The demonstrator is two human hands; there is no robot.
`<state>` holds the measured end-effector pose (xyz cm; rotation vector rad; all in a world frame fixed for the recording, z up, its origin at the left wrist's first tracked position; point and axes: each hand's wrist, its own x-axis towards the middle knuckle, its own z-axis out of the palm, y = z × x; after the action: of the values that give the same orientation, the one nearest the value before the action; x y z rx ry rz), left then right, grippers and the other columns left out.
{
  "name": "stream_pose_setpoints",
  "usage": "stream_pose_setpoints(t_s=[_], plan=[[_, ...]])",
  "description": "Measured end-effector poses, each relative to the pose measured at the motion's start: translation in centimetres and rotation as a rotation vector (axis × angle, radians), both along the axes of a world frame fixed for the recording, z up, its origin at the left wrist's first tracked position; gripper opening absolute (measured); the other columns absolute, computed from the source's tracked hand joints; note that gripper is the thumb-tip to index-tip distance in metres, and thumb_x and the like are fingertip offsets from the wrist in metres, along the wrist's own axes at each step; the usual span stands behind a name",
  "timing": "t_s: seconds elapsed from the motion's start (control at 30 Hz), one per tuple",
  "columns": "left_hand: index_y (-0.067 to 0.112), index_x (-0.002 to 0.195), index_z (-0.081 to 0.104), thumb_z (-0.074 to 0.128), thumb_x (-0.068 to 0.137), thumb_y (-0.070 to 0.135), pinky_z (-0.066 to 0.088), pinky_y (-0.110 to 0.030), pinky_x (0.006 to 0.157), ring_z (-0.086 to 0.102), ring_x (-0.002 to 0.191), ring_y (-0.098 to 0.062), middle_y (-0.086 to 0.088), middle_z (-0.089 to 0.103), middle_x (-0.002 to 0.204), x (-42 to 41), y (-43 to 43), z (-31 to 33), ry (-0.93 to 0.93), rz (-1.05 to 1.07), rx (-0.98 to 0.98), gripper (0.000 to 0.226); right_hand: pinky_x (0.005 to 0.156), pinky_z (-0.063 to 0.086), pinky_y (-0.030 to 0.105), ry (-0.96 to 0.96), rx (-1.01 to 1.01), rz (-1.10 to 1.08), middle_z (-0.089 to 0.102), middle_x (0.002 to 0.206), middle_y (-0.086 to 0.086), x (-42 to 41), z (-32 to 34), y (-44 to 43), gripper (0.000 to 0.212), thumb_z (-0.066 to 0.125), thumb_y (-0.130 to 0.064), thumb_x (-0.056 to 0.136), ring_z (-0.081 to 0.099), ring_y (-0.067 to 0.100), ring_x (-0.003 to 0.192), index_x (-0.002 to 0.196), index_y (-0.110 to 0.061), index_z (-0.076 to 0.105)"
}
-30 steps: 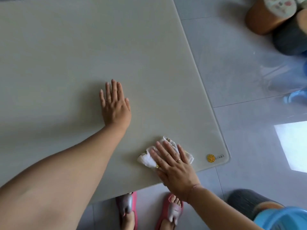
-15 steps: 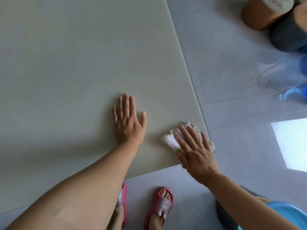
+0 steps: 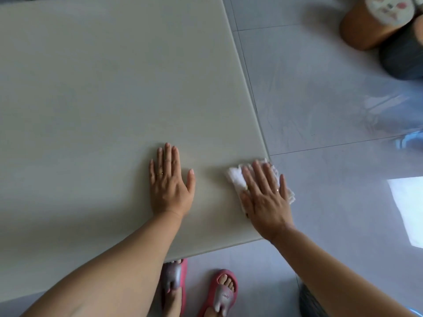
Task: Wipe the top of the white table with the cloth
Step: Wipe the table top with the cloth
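Grey glossy floor tiles [image 3: 320,92] run past the right edge of the white table [image 3: 103,88], and a bright patch of light lies on them far to the right of the table's near corner. Beyond that edge, well apart from the table, stand a brown round stool [image 3: 366,30] and a dark one [image 3: 402,56]; we cannot tell whether anything sits inside them.

We see the cloth [image 3: 235,177] at the table's near right corner, a crumpled white wad with its frayed far side just reaching over the right edge. Its long axis runs slantwise, from the table's inner side out toward that edge.

Our right hand [image 3: 265,200] lies flat on the cloth, fingers [image 3: 258,172] spread and extended, pressing it down rather than clenching it. Our left hand [image 3: 169,186] rests palm-down on the bare table just left of the cloth, apart from it, fingers straight and holding nothing.

Below the table's near edge, two pink sandals [image 3: 219,294] stand on the floor.
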<state>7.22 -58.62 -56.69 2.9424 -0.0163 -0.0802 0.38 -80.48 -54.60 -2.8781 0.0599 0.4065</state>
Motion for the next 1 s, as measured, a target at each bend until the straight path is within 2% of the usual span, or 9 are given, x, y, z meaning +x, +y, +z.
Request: stream_pose_setpoints(t_s=[0.17,0.27,0.37,0.57,0.63,0.73,0.8,0.93,1.0], plan=[[0.005,0.146,0.031,0.032,0.089,0.042,0.019,-0.046,0.116,0.026,0.143,-0.028,-0.011,0.028,0.154,0.0,0.0,-0.1,-0.015,-0.012,0.008,0.067,0.110,-0.019,0.050,-0.001,0.050,-0.479,-0.015,0.157,-0.007,5.5,-0.8,5.5,0.059,0.022,-0.044,0.097,-0.020,0.018,0.144,0.149,-0.034,-0.004],[0.005,0.145,0.032,0.032,0.089,0.042,0.020,-0.046,0.115,0.026,0.142,-0.028,-0.012,0.029,0.154,0.0,0.1,0.0,-0.013,-0.018,0.011,0.068,0.111,-0.019,0.049,-0.048,0.036,-0.126,-0.018,0.153,-0.010,5.3,-1.0,6.2,0.058,0.022,-0.046,0.097,-0.019,0.018,0.144,0.150,-0.034,0.000],[0.005,0.145,0.032,0.033,0.088,0.041,0.019,-0.046,0.116,0.027,0.142,-0.028,-0.011,0.029,0.154,0.1,0.0,0.0,-0.008,-0.018,0.014,0.068,0.117,-0.005,0.049,-0.076,0.010,0.116,-0.010,0.156,-0.012,6.7,-0.9,2.3,0.056,0.014,-0.050,0.096,-0.018,0.014,0.143,0.149,-0.037,0.002],[0.004,0.146,0.029,0.030,0.088,0.042,0.015,-0.044,0.115,0.024,0.143,-0.026,-0.011,0.026,0.155,0.3,0.0,0.3,0.048,-0.018,0.042,0.069,0.112,-0.017,0.049,0.001,0.052,-0.432,-0.013,0.159,-0.004,13.7,-0.9,4.4,0.057,0.018,-0.044,0.098,-0.019,0.020,0.144,0.149,-0.034,-0.005],[0.004,0.146,0.029,0.031,0.088,0.043,0.015,-0.044,0.115,0.024,0.143,-0.026,-0.011,0.026,0.155,0.3,0.0,0.4,0.051,-0.019,0.043,0.070,0.109,-0.020,0.050,-0.039,0.049,-0.312,-0.011,0.159,-0.002,13.5,-0.9,7.0,0.058,0.021,-0.042,0.098,-0.018,0.022,0.144,0.150,-0.031,-0.002],[0.003,0.146,0.031,0.031,0.089,0.043,0.017,-0.046,0.114,0.026,0.142,-0.028,-0.012,0.027,0.154,0.3,0.0,0.5,0.062,-0.025,0.035,0.069,0.115,-0.011,0.049,-0.084,0.038,0.170,-0.002,0.160,-0.005,12.6,-0.8,6.9,0.056,0.025,-0.044,0.099,-0.012,0.020,0.146,0.150,-0.034,0.005],[0.003,0.145,0.032,0.033,0.089,0.042,0.019,-0.047,0.114,0.026,0.142,-0.029,-0.013,0.028,0.154,0.3,0.1,0.6,0.065,-0.034,0.028,0.069,0.116,-0.005,0.048,-0.104,0.020,0.232,0.003,0.160,-0.005,14.3,-0.9,4.0,0.054,0.025,-0.043,0.099,-0.008,0.018,0.146,0.150,-0.034,0.009],[0.002,0.145,0.032,0.033,0.089,0.041,0.018,-0.048,0.114,0.026,0.142,-0.031,-0.014,0.028,0.153,0.3,0.0,0.7,0.080,-0.021,0.013,0.068,0.114,-0.014,0.047,-0.016,0.045,-0.245,-0.008,0.159,-0.006,17.9,-0.8,3.3,0.055,0.021,-0.043,0.099,-0.015,0.017,0.145,0.150,-0.035,0.001],[0.002,0.144,0.034,0.033,0.089,0.040,0.019,-0.048,0.113,0.027,0.141,-0.032,-0.015,0.029,0.152,0.2,0.0,0.8,0.091,-0.025,0.000,0.067,0.111,-0.018,0.049,-0.036,0.054,-0.302,-0.009,0.159,-0.004,17.6,-0.6,6.5,0.057,0.023,-0.042,0.098,-0.016,0.020,0.145,0.150,-0.034,0.001]])
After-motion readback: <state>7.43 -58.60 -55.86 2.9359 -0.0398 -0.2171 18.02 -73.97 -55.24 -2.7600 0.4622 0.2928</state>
